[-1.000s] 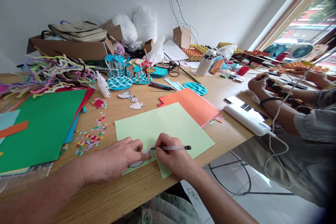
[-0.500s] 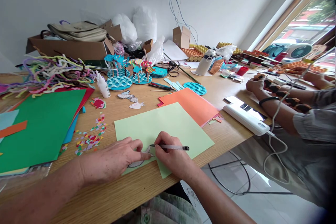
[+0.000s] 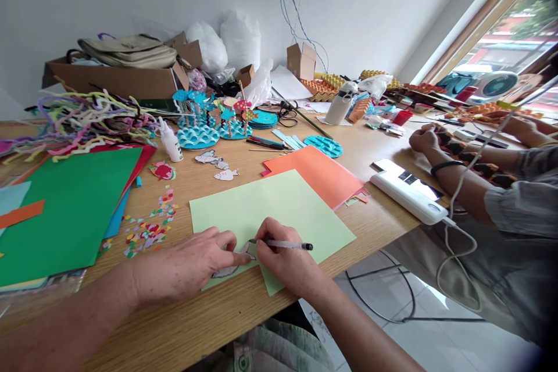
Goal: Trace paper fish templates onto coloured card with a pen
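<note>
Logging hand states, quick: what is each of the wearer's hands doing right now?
Left hand: open, fingers resting on a paper cutout over the green sheet.
Right hand: closed, holding a pen.

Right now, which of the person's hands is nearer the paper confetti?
Left. The left hand is close beside the paper confetti; the right hand is farther right, holding a pen.

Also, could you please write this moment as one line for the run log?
left hand: pressing paper cutout on light green paper | right hand: holding pen, tip beside cutout | nearby: white bottle, orange paper
</note>
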